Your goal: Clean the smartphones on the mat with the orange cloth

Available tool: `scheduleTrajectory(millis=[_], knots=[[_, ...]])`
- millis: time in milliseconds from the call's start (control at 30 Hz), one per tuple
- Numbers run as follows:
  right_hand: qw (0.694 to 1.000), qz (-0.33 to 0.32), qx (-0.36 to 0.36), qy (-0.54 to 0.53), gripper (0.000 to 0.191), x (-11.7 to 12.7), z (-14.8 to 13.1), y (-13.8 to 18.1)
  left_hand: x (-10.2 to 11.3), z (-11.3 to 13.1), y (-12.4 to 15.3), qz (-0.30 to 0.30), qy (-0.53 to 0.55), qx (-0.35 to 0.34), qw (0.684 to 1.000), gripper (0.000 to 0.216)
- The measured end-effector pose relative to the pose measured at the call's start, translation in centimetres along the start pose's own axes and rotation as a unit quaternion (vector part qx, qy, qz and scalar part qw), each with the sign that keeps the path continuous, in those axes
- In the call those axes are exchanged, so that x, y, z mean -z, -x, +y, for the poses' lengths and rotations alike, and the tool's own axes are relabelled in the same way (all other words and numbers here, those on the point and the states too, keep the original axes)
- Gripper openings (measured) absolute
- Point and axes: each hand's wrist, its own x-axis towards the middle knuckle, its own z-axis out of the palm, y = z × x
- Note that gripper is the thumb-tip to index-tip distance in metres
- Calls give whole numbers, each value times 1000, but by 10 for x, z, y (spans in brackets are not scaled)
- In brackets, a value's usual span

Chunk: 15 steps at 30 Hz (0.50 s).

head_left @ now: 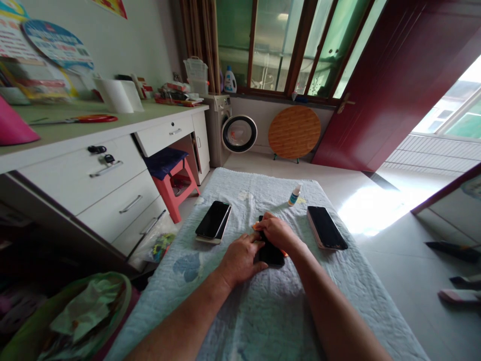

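A black phone (271, 253) lies in the middle of the quilt-covered table (263, 311). My left hand (242, 258) rests on its left edge with the fingers laid against it. My right hand (278, 231) lies over the phone's upper part, fingers curled down onto it. A bit of orange (284, 253), perhaps a cloth, shows under that hand. To the left lie two stacked phones (213, 221), screens dark. Another phone (326, 227) with a pink edge lies to the right. A small dropper bottle (295, 195) stands behind.
A white desk with drawers (112, 170) runs along the left, a red stool (175, 180) beside it. A green bag of rubbish (75, 316) sits at the lower left. A washing machine (233, 131), a round wooden tabletop (294, 132) and a dark red door (394, 80) stand behind.
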Motion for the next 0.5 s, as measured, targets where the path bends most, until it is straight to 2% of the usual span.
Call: scheduleTrajectory(millis=[200,367,500], knots=[[996,36,-26,80,35,-8,-5,-7,-2,-1,0,8,-9,0,1000,48],[993,53,-38,97,35,-8,-1,-8,-3,1,0,6,-16,4,1000,48],[990,51,-75,108,37,-2,5,-6,-2,3,1,7,-15,18,1000,47]])
